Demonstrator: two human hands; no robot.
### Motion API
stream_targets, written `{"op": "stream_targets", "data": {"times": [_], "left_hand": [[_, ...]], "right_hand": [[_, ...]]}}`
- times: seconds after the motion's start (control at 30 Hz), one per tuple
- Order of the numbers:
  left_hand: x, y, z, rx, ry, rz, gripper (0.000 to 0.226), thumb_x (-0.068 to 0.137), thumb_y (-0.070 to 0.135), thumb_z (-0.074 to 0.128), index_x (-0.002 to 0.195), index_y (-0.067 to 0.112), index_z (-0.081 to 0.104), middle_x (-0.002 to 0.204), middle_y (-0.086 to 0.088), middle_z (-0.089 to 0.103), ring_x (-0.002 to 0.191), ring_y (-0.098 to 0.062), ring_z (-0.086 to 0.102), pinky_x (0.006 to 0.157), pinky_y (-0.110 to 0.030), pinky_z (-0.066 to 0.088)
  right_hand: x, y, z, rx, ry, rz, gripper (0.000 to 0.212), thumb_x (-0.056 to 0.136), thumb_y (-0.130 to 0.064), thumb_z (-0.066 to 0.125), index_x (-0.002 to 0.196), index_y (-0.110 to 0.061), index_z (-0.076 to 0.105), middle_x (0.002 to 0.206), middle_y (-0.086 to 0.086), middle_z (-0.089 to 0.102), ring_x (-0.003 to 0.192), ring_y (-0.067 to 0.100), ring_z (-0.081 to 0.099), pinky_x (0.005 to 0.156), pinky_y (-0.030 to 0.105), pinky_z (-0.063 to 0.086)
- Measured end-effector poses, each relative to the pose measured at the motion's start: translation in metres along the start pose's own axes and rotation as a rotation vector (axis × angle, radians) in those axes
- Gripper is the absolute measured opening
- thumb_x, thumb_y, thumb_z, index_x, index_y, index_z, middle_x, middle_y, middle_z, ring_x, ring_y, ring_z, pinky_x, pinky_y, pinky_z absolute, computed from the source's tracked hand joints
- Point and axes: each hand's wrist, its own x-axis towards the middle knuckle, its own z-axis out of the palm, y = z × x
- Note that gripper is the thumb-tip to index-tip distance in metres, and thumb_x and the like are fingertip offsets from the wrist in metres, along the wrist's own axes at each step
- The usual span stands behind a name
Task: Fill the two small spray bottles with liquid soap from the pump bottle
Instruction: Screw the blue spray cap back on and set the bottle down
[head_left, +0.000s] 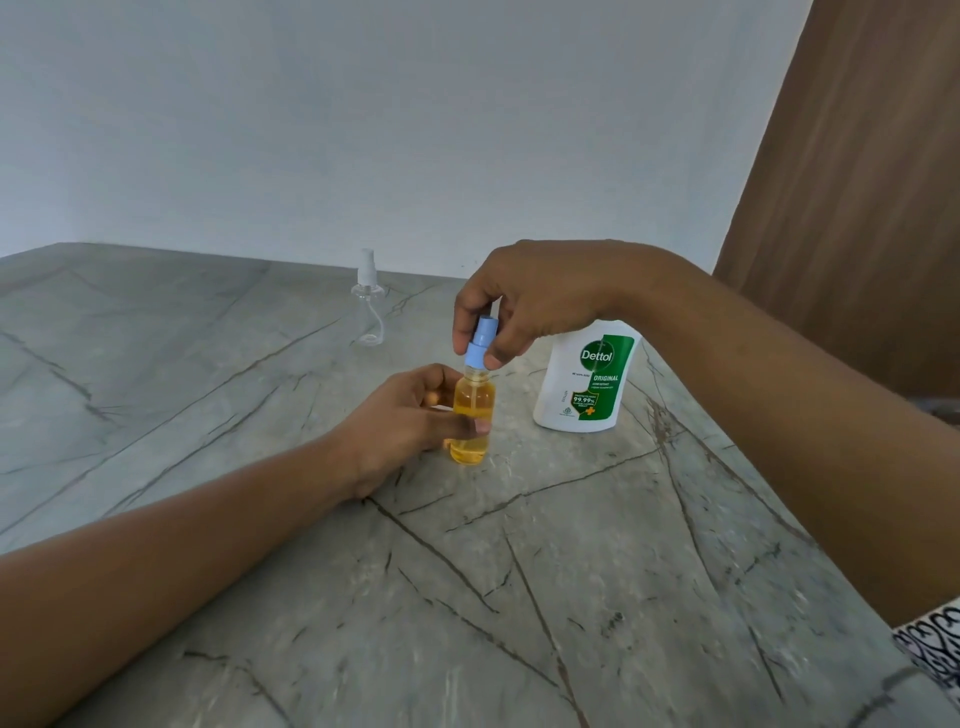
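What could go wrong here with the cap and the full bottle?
1. The small bottle holds soap almost up to its shoulder. If the left hand tilts it while the right hand works the blue cap, soap may spill onto the table.
2. The right hand sits close in front of the Dettol bottle, so a quick pull back might knock it over.
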Motion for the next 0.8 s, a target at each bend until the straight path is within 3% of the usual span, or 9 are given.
{"op": "stream_targets", "data": {"times": [0.13, 0.23, 0.37, 0.47, 0.53, 0.63, 0.73, 0.8], "left_hand": [[-0.001, 0.0, -0.001, -0.003, -0.001, 0.006, 0.037, 0.068, 0.012, 0.076, 0.103, 0.01, 0.063, 0.097, -0.01, 0.07, 0.095, -0.027, 0.066, 0.091, -0.044, 0.05], [-0.001, 0.001, 0.0, -0.01, -0.002, 0.017, 0.049, 0.056, 0.022, 0.077, 0.102, 0.01, 0.064, 0.094, -0.008, 0.071, 0.091, -0.024, 0.067, 0.086, -0.038, 0.052], [-0.001, -0.001, 0.0, -0.025, -0.014, 0.04, 0.046, 0.056, 0.021, 0.076, 0.1, 0.01, 0.064, 0.089, -0.005, 0.072, 0.084, -0.019, 0.068, 0.075, -0.028, 0.053], [-0.001, -0.002, -0.002, -0.017, -0.013, 0.046, 0.048, 0.057, 0.021, 0.076, 0.102, 0.01, 0.064, 0.094, -0.008, 0.072, 0.087, -0.02, 0.068, 0.078, -0.027, 0.054], [-0.001, -0.002, -0.002, -0.018, -0.013, 0.04, 0.049, 0.056, 0.023, 0.076, 0.101, 0.011, 0.064, 0.094, -0.008, 0.071, 0.086, -0.019, 0.068, 0.08, -0.029, 0.053], [-0.001, -0.002, 0.0, -0.041, -0.029, 0.041, 0.047, 0.057, 0.021, 0.076, 0.1, 0.009, 0.064, 0.093, -0.008, 0.071, 0.084, -0.019, 0.068, 0.078, -0.029, 0.053], [-0.001, -0.002, 0.0, -0.043, -0.023, 0.043, 0.047, 0.057, 0.021, 0.077, 0.1, 0.01, 0.064, 0.093, -0.008, 0.072, 0.086, -0.02, 0.068, 0.081, -0.031, 0.053], [-0.001, -0.002, 0.0, -0.039, -0.019, 0.042, 0.047, 0.056, 0.02, 0.077, 0.1, 0.011, 0.064, 0.092, -0.006, 0.072, 0.085, -0.019, 0.068, 0.081, -0.031, 0.053]], "right_hand": [[0.001, -0.006, 0.003, -0.102, 0.0, -0.037, 0.02, 0.079, -0.018, 0.074, 0.093, -0.03, 0.067, 0.086, -0.02, 0.061, 0.068, -0.001, 0.06, 0.059, 0.01, 0.041], [0.005, -0.007, 0.006, -0.133, -0.016, -0.053, 0.018, 0.079, -0.019, 0.075, 0.092, -0.028, 0.066, 0.09, -0.011, 0.065, 0.076, 0.007, 0.063, 0.066, 0.018, 0.044], [0.008, -0.01, 0.005, -0.09, -0.041, 0.026, 0.014, 0.08, -0.025, 0.074, 0.088, -0.014, 0.069, 0.071, -0.002, 0.07, 0.059, 0.003, 0.064, 0.058, 0.015, 0.051], [0.012, -0.013, 0.009, -0.179, -0.017, 0.116, 0.038, 0.086, -0.043, 0.064, 0.069, -0.009, 0.067, 0.048, -0.004, 0.063, 0.043, 0.006, 0.06, 0.053, 0.02, 0.052], [0.015, -0.013, 0.014, -0.251, 0.033, 0.16, 0.056, 0.086, -0.059, 0.053, 0.06, -0.01, 0.063, 0.045, -0.003, 0.061, 0.039, 0.008, 0.057, 0.055, 0.022, 0.051], [0.01, -0.007, 0.007, -0.237, 0.133, 0.177, 0.059, 0.083, -0.068, 0.047, 0.073, -0.013, 0.066, 0.063, -0.002, 0.068, 0.045, 0.006, 0.061, 0.055, 0.021, 0.049], [-0.001, -0.001, -0.005, -0.089, -0.008, 0.086, 0.034, 0.086, -0.042, 0.064, 0.111, -0.019, 0.062, 0.098, -0.003, 0.067, 0.069, 0.005, 0.067, 0.056, 0.018, 0.052], [-0.004, 0.001, -0.005, -0.033, -0.101, 0.035, 0.03, 0.086, -0.022, 0.068, 0.116, -0.019, 0.061, 0.102, -0.003, 0.067, 0.073, 0.005, 0.067, 0.059, 0.018, 0.054]]}}
